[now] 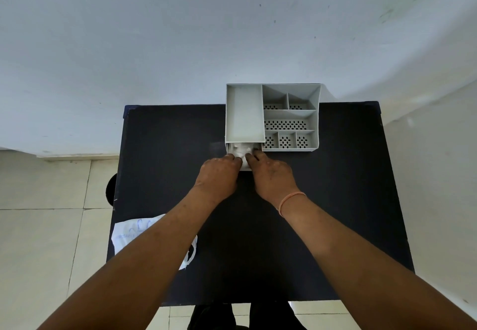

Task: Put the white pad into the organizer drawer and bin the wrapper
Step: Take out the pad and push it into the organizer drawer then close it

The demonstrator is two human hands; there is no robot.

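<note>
A grey organizer stands at the far edge of the black table. Its small drawer is pulled out toward me from under the left compartment. The white pad lies crumpled inside the drawer. My left hand and my right hand meet at the drawer's front, fingertips pressing on the pad; the drawer's front edge is hidden by them. The white wrapper with blue print lies at the table's near left corner, partly under my left forearm.
A dark round bin peeks out on the tiled floor beside the table's left edge. A white wall rises behind the organizer. My feet show below the table's near edge.
</note>
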